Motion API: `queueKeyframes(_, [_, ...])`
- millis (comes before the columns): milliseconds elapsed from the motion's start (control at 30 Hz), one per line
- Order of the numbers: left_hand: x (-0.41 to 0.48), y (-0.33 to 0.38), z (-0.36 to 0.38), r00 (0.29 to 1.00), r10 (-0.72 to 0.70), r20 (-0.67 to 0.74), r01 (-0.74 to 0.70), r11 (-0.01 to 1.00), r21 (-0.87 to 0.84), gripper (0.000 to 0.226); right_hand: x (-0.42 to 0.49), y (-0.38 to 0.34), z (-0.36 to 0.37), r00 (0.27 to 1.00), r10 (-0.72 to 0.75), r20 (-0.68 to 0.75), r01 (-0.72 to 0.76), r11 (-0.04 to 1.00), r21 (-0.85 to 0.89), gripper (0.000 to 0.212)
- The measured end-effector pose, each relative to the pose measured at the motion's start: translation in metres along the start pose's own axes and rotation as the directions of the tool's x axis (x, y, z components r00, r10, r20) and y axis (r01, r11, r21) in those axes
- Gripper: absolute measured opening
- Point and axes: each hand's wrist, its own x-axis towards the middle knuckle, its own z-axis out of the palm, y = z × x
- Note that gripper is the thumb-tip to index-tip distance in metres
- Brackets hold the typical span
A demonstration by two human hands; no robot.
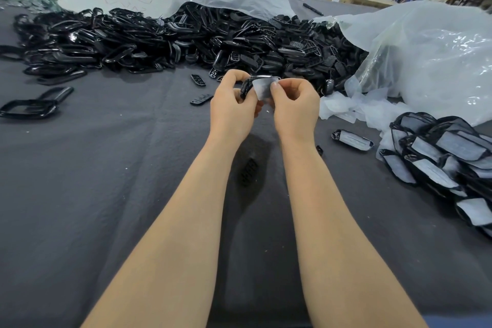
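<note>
Left hand grips frame; right hand pinches film at frame edge, just in front of pile. Desk stretches wide before pile; stack right of pile.

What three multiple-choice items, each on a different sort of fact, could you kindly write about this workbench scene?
1. Where does the stack of film-covered parts lie?
A. At the person's left
B. At the person's right
C. Between the forearms

2. What colour is the table cloth?
A. Red
B. Yellow
C. Dark grey

3. What is the right hand doing?
A. Pinching the grey film on the black part
B. Lying flat on the cloth
C. Holding a pen

Answers: 1 B, the stack sits beyond the right forearm; 2 C, the cloth is dark grey all over; 3 A, its fingers pinch the film's edge while the left hand grips the part.
</note>
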Motion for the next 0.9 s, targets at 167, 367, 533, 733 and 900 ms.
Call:
queueKeyframes(167, [0.0,0.0,0.0,1.0,0.008,-0.004,-0.008,1.0,-0.008,0.027,0.001,0.003,0.004,0.995,0.104,-0.005,-0.102,0.986,0.135,0.015])
queueKeyframes(367, [0.0,0.001,0.0,1.0,0.011,0.009,-0.011,1.0,-0.003,0.027,0.004,0.005,0.003,0.984,0.176,0.039,-0.18,0.945,0.272,0.015])
queueKeyframes(533, [-0.002,0.002,0.0,0.999,0.028,0.026,-0.027,0.999,-0.019,0.024,0.008,0.002,0.0,0.946,0.289,0.145,-0.323,0.827,0.461,0.013])
queueKeyframes(733, [-0.003,0.004,-0.001,0.998,0.025,0.054,-0.023,0.999,-0.031,0.027,0.011,0.002,-0.009,0.924,0.292,0.247,-0.378,0.799,0.467,0.014])
queueKeyframes(900, [-0.003,0.004,-0.001,0.998,0.025,0.049,-0.023,0.999,-0.022,0.026,0.011,0.003,-0.004,0.935,0.283,0.211,-0.349,0.831,0.433,0.015])
